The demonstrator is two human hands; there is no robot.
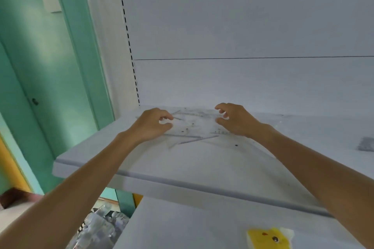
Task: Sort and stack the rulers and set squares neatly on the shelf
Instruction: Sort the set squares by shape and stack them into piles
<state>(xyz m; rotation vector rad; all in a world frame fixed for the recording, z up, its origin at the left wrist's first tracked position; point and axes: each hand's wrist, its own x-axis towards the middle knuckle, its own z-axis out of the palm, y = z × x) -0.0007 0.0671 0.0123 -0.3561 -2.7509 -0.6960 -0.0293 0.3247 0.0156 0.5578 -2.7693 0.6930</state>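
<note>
White shelf (141, 159), mid-frame, front lip running from lower left toward lower right. A loose heap of clear plastic rulers and set squares (194, 127) lies flat on it at the centre of the frame, pieces crossing at angles; edges and small dark dots show through the plastic, and single pieces are hard to tell apart.

Left hand (151, 125) at the left side of the heap, palm down, fingers (167, 117) curled inward with the thumb below them. A narrow gap between thumb and fingertips. They sit on or just over the edge of the clear pieces; cannot tell whether anything is pinched.

Right hand (234, 119) at the right side of the heap, wrist low on the shelf, fingers (219, 107) half-curled and spread, thumb apart beneath them. Loosely open. Cannot tell if it touches the plastic or has hold of a piece.

Both bare forearms reach in from the bottom corners of the frame.

A small grey object (366, 144) lies on the same shelf at the far right edge, well apart from the heap. On the lower shelf, bottom right, a yellow item with a chick face (267, 237). White back panel (242, 26) behind; slotted upright (126, 26) at upper centre-left. Green door (46, 66) fills the left of the frame. Clear-wrapped goods (99, 226) at the bottom left, blurred.
</note>
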